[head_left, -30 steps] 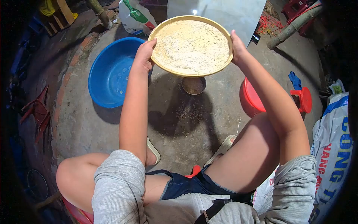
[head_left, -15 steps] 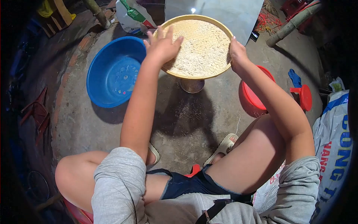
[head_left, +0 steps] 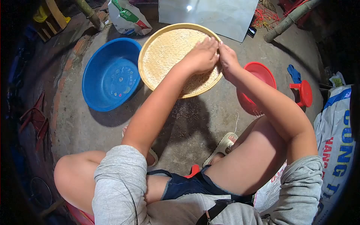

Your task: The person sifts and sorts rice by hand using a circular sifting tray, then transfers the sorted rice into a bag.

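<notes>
A round woven tray (head_left: 195,93) with a raised rim holds a layer of pale grains (head_left: 168,47). My right hand (head_left: 228,58) grips the tray's right rim, thumb on top. Over the right part of the tray, my left hand (head_left: 204,56) lies palm down close beside the right one, its fingers near together. What, if anything, is under the left palm is hidden. Scattered grains lie on the floor below the tray.
A blue basin (head_left: 112,80) stands at the left and a red basin (head_left: 258,77) at the right. Behind are a printed bag (head_left: 129,18) and a pale panel (head_left: 206,17). A red stool-like item (head_left: 305,93) and a large sack (head_left: 335,138) are farther right.
My left hand has moved from the tray's left side across to its right side. The tray has shifted slightly left and nearer, and the metal container beneath it no longer shows.
</notes>
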The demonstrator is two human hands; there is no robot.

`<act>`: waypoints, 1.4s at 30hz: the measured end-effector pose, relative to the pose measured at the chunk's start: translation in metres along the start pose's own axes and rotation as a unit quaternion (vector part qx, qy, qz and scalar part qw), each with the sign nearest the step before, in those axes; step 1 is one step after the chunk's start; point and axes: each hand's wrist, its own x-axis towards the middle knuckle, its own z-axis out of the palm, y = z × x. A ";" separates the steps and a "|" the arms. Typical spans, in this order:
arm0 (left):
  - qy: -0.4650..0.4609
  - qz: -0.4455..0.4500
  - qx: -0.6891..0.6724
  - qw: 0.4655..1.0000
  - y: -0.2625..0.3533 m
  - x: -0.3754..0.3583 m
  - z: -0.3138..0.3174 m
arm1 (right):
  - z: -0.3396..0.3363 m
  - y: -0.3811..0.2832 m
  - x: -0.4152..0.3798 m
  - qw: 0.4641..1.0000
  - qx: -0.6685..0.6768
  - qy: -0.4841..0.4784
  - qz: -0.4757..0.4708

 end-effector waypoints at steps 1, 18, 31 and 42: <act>-0.031 0.045 -0.032 0.998 0.002 0.000 0.001 | -0.001 -0.002 -0.001 1.000 -0.015 0.010 0.005; -0.007 0.170 -0.130 0.977 0.009 0.023 -0.019 | -0.048 -0.030 0.049 0.993 0.001 0.116 -0.012; -0.068 0.045 -0.165 0.983 -0.022 0.022 0.008 | -0.093 0.002 0.088 0.993 -0.101 0.042 0.040; -0.078 -0.114 -0.329 0.934 -0.048 0.009 -0.018 | -0.118 -0.004 0.097 0.990 -0.107 0.092 -0.003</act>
